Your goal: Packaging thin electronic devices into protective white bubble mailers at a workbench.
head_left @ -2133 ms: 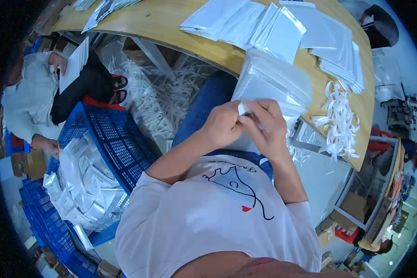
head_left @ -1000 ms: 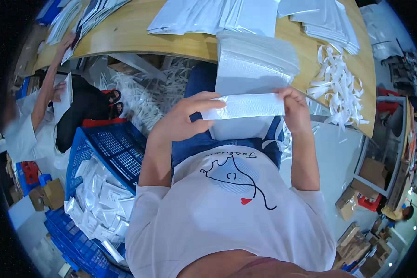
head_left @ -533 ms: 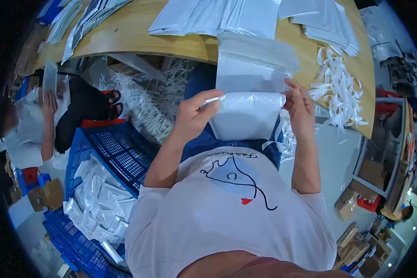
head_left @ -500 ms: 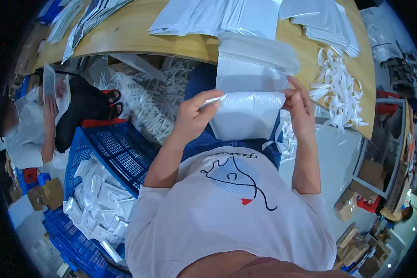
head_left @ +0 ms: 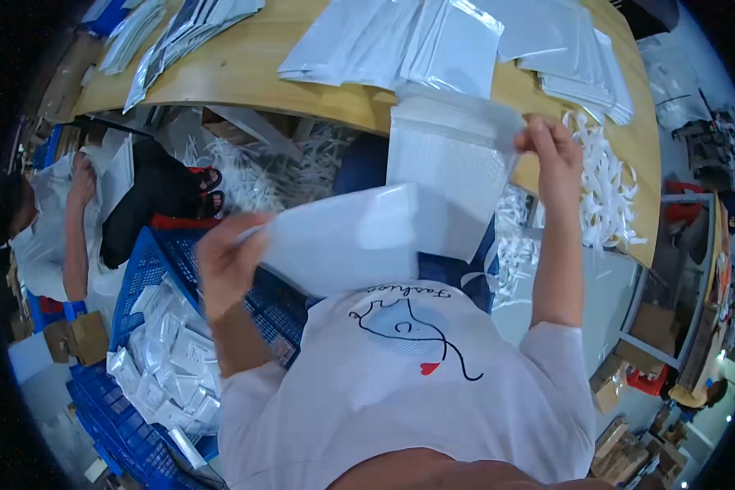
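My left hand, smeared by motion, grips the left end of a folded white bubble mailer held above my lap, left of centre. Behind it, a stack of flat white bubble mailers leans from my lap against the table edge, their clear flaps at the top. With fingers curled in a pinch, my right hand is at the upper right corner of that stack, on the flap edge. The lower left of the stack is partly covered by the folded mailer.
Piles of white mailers and curled white strips lie on the wooden table. At my left stands a blue basket holding folded white packets. A seated person works farther left. White strips litter the floor.
My left hand has swung left and down, carrying the folded mailer off the stack. My right hand has moved up to the stack's upper right corner.
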A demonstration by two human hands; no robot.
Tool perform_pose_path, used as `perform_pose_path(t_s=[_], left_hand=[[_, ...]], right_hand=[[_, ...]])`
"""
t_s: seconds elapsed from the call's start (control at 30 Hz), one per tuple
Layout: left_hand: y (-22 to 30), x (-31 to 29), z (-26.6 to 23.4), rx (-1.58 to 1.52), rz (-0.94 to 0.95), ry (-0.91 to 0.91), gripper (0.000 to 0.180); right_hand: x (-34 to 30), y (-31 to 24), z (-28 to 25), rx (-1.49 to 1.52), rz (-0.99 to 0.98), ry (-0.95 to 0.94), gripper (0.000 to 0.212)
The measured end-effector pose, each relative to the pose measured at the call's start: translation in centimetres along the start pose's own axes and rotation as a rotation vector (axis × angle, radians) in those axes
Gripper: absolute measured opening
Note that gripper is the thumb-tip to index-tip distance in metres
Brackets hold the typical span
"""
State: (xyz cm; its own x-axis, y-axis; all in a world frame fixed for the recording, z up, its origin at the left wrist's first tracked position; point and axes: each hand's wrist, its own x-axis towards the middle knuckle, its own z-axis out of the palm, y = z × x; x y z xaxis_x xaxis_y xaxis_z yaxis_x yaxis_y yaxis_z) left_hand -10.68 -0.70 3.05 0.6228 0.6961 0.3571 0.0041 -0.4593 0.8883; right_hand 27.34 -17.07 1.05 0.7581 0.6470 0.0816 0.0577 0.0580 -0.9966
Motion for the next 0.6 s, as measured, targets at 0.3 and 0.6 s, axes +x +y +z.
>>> perform_pose_path(t_s=[0.3, 0.6], left_hand=[[9.2, -13.1, -18.8, 1.381, -0.479, 0.642, 0.031], [0.4, -4.7, -0.9, 0.584, -0.449, -0.065, 0.022]], right_hand=[[19.4, 3.6, 1.8, -0.62, -0.197, -0.249, 0.05], [26.0, 8.8, 2.4, -1.095, -0.101, -0.273, 0.087]])
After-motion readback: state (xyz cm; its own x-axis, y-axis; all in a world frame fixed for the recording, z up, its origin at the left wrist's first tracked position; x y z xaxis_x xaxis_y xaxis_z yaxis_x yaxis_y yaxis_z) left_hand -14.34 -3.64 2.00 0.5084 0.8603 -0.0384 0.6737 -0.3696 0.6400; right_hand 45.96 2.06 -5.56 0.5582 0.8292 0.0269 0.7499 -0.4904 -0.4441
